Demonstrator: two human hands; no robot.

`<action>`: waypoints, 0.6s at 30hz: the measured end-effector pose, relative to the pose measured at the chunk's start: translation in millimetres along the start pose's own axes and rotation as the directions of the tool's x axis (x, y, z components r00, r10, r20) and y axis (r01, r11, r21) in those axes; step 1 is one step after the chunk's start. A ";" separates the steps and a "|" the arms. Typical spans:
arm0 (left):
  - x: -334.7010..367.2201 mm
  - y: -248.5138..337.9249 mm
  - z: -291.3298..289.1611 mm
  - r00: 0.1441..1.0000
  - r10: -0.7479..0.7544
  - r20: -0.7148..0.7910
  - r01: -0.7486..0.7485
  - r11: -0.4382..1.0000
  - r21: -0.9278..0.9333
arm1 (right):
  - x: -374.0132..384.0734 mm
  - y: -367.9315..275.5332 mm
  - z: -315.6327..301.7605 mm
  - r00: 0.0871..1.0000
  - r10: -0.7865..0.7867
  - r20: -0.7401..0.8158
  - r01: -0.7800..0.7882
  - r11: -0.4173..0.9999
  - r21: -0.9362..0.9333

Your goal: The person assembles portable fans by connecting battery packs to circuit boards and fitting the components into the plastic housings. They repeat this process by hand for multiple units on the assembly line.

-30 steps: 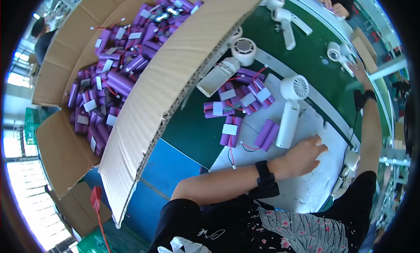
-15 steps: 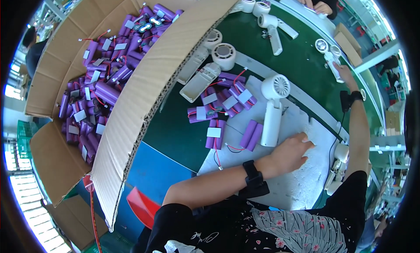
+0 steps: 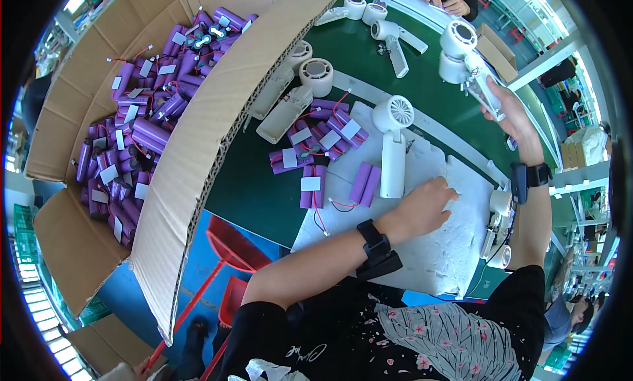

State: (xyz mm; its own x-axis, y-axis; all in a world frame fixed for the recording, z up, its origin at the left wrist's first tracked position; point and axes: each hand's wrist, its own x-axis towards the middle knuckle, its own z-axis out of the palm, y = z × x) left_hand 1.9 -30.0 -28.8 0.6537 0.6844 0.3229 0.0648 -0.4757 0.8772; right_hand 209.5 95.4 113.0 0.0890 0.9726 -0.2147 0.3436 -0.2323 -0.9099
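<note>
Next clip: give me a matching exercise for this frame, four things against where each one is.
Things:
1. right hand
2. left hand
3. large cardboard box
4. white fan

Places:
A. filled with purple battery packs
B. lying on the white foam sheet, head pointing away from the person
C. raised over the green table, holding a white fan body
D. resting knuckles-up on the foam sheet

Pairs: 1-C, 2-D, 3-A, 4-B
</note>
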 end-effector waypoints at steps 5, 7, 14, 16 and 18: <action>8.0 -2.8 -2.2 0.998 0.065 0.020 -0.065 0.997 0.035 | -18.1 28.5 33.5 0.971 0.026 0.238 -0.037 0.999 0.039; 5.7 -5.7 -5.6 0.994 0.082 0.073 -0.088 0.993 0.075 | -23.6 42.9 50.3 0.977 0.014 0.212 -0.028 0.998 0.064; 11.2 4.1 0.5 0.973 0.222 -0.059 -0.216 0.972 0.098 | -17.6 94.8 61.3 0.997 -0.072 0.024 0.071 0.997 0.013; -4.6 15.3 -0.3 0.985 0.159 -0.065 -0.145 0.972 0.185 | -11.2 105.7 68.3 0.989 -0.147 -0.019 0.145 0.987 -0.064; -22.2 27.7 2.9 0.997 0.053 -0.053 -0.033 0.944 0.327 | 0.7 117.6 80.0 0.979 -0.203 -0.031 0.201 0.977 -0.070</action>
State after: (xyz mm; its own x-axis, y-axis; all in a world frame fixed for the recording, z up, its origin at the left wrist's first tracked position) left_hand -8.7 -60.0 -12.7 0.6156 0.6864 0.3871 0.2865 -0.6525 0.7015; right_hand 175.2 69.4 -22.6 0.0464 0.9988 -0.0140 0.4192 -0.0322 -0.9073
